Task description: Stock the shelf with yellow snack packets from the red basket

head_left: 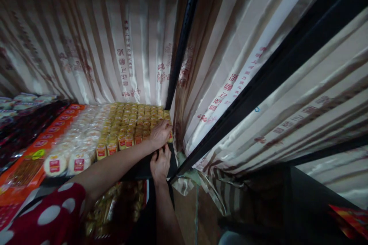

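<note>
My left hand reaches across to the right end of a block of small yellow packets with red labels, standing in tight rows on a black shelf. Its fingers are bent down over the last packets; what lies under them is hidden. Just below, at the shelf's front corner, my right hand has its fingers curled up against the front of the rows, close to the left hand. Whether it pinches a packet is hidden. A red sleeve with white dots covers my left upper arm.
Left of the packets lie round white cakes in clear wrap, orange packages and dark packages. Pale printed curtains hang behind. Black posts stand at the corner. Gold-wrapped goods sit below; tiled floor shows lower right.
</note>
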`<state>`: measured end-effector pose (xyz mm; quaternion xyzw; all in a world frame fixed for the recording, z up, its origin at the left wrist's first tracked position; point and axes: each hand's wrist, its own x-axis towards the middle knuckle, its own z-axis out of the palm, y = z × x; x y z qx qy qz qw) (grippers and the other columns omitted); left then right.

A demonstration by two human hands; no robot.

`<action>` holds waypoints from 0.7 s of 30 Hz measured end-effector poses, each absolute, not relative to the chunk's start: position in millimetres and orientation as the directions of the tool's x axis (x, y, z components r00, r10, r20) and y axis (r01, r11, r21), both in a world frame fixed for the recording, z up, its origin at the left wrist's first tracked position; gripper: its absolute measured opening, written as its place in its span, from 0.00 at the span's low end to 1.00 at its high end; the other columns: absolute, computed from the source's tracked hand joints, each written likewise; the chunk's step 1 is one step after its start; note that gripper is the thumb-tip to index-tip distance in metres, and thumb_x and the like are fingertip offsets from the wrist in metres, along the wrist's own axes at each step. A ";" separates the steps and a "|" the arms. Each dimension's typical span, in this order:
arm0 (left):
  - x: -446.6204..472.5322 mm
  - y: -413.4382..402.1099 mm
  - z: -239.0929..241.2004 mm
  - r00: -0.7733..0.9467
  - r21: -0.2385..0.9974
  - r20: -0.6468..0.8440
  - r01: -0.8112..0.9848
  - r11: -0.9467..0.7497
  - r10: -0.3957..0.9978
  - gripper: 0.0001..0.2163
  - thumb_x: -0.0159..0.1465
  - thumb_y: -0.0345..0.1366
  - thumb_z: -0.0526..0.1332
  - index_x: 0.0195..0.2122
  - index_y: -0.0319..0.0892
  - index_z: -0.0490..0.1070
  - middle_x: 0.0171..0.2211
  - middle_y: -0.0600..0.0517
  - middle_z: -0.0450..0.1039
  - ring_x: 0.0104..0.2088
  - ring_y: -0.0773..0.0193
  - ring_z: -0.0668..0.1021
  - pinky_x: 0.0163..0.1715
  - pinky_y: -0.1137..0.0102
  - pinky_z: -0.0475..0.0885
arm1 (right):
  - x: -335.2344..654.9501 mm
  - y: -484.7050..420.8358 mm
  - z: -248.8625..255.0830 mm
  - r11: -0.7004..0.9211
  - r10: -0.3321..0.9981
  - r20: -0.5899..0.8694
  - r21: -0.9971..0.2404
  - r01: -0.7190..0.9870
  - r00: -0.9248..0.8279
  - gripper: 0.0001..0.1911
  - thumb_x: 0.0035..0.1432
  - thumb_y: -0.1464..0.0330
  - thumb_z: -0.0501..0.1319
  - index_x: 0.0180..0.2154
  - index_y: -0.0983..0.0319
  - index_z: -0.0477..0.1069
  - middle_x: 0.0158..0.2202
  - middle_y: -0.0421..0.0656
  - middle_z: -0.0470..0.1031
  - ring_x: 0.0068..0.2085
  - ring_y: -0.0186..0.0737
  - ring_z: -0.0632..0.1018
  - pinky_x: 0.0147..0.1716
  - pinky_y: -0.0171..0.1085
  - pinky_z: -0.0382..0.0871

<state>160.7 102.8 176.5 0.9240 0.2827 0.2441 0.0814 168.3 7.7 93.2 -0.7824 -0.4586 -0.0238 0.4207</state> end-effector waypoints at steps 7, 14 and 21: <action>73.5 34.4 161.4 0.595 0.543 0.532 0.306 -0.782 0.602 0.12 0.60 0.27 0.49 0.39 0.41 0.69 0.39 0.48 0.68 0.41 0.64 0.71 0.43 0.69 0.69 | 171.6 7.0 89.3 -0.150 0.730 0.427 -0.661 0.735 0.534 0.21 0.54 0.70 0.49 0.50 0.64 0.65 0.54 0.51 0.61 0.53 0.44 0.63 0.51 0.44 0.60; -34.2 -36.7 104.1 0.646 0.732 0.109 0.462 -0.501 0.755 0.13 0.57 0.24 0.47 0.34 0.41 0.69 0.37 0.49 0.69 0.40 0.65 0.72 0.43 0.70 0.68 | 168.6 9.5 96.3 -0.047 0.651 0.482 -0.745 0.665 0.587 0.20 0.55 0.71 0.47 0.48 0.67 0.65 0.49 0.54 0.66 0.49 0.42 0.67 0.43 0.41 0.67; -68.8 -38.6 60.5 0.464 0.660 -0.299 0.732 -0.171 0.834 0.14 0.52 0.24 0.51 0.35 0.40 0.72 0.39 0.49 0.72 0.41 0.62 0.74 0.44 0.70 0.67 | 131.5 -29.3 123.7 0.139 0.804 0.491 -0.703 0.697 0.335 0.14 0.57 0.69 0.50 0.43 0.65 0.68 0.34 0.46 0.73 0.32 0.34 0.74 0.34 0.33 0.69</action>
